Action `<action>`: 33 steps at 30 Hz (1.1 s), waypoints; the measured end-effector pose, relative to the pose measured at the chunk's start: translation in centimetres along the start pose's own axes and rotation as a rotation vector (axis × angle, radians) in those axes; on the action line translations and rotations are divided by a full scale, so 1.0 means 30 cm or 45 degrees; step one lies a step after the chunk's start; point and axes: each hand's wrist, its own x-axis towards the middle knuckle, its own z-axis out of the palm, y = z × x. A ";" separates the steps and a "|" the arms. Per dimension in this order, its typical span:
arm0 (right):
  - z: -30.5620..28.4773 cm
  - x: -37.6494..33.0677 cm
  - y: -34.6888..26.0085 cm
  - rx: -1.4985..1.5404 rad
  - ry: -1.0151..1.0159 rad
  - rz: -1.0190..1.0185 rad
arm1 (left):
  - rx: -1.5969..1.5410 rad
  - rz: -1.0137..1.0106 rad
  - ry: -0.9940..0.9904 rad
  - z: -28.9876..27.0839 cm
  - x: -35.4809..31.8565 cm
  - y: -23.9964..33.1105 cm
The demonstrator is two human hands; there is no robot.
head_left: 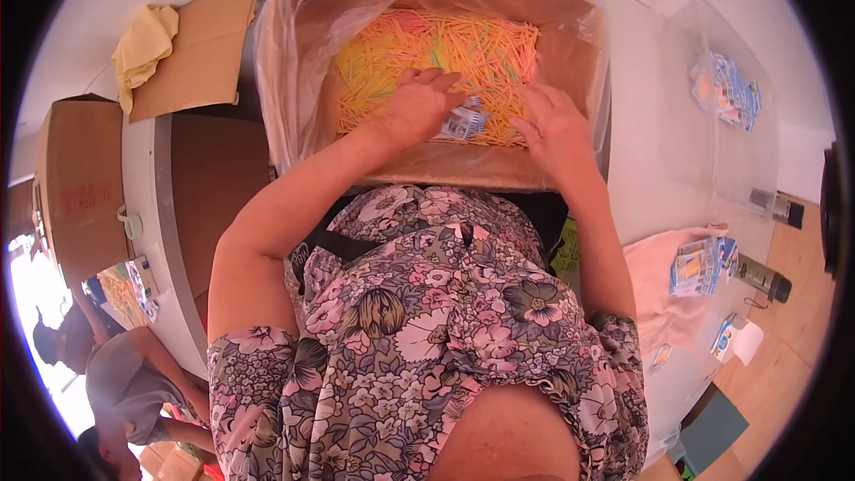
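Note:
A cardboard box (419,165) lined with clear plastic stands in front of me. A thick layer of thin sticks (481,36), mostly yellow and orange with some pink and green, lies inside it. My left hand (423,105) reaches over the sticks, fingers slightly bent and apart, with no held thing visible. Just beside it, a blue-and-white printed packet (465,120) rests on the sticks near the box's front wall. At the right side of the box is my right hand (554,129), its thumb spread from its fingers and its fingertips close to the sticks.
A clear plastic bin (739,160) with printed packets stands on the right. Nearer lies a pink cloth (663,281) with more packets (696,267) and a dark bottle (764,281). On the left are a cardboard flap (200,49), a yellow cloth (147,44) and other people (134,383).

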 end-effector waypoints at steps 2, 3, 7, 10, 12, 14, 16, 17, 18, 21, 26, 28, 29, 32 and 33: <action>0.020 0.038 -0.037 -0.010 -0.194 0.037 | -0.370 -0.113 -0.155 -0.042 -0.001 0.010; 0.027 0.059 -0.044 -0.035 -0.377 0.096 | -0.367 -0.120 -0.150 -0.073 0.007 0.023; 0.131 0.129 -0.013 0.284 -0.552 0.032 | -1.015 -0.732 -0.465 -0.154 -0.056 0.014; 0.177 0.238 -0.027 0.707 -0.746 0.373 | -0.946 -0.805 -0.415 -0.241 -0.114 -0.033; 0.281 0.289 -0.035 0.336 -0.562 -0.108 | -0.781 -0.764 -0.402 -0.306 -0.159 -0.051; 0.447 0.334 -0.051 -0.014 -0.583 -0.435 | -0.917 -0.583 -0.244 -0.352 -0.211 -0.068; 0.587 0.351 -0.091 -0.098 -0.486 -0.675 | -0.889 -0.505 -0.202 -0.373 -0.257 -0.066; 0.642 0.361 -0.117 -0.086 -0.485 -0.682 | -0.860 -0.437 -0.162 -0.385 -0.284 -0.059; 0.686 0.375 -0.139 -0.152 -0.476 -0.739 | -0.856 -0.440 -0.165 -0.381 -0.303 -0.054; 0.781 0.400 -0.179 -0.370 -0.463 -0.878 | -0.917 -0.485 -0.006 -0.362 -0.310 -0.045; 0.866 0.417 -0.213 -0.658 -0.393 -1.066 | -0.902 -0.548 0.043 -0.355 -0.305 -0.064; 0.816 0.431 -0.292 -0.850 -0.713 -1.048 | -0.906 -0.559 0.042 -0.356 -0.314 -0.065; 0.814 0.434 -0.315 -0.846 -0.711 -1.021 | -0.905 -0.559 0.055 -0.349 -0.314 -0.068; 0.800 0.437 -0.345 -1.080 -1.011 -1.040 | -0.929 -0.565 0.072 -0.347 -0.310 -0.063; 0.785 0.430 -0.334 -1.197 -0.732 -1.198 | -0.947 -0.589 0.100 -0.349 -0.307 -0.063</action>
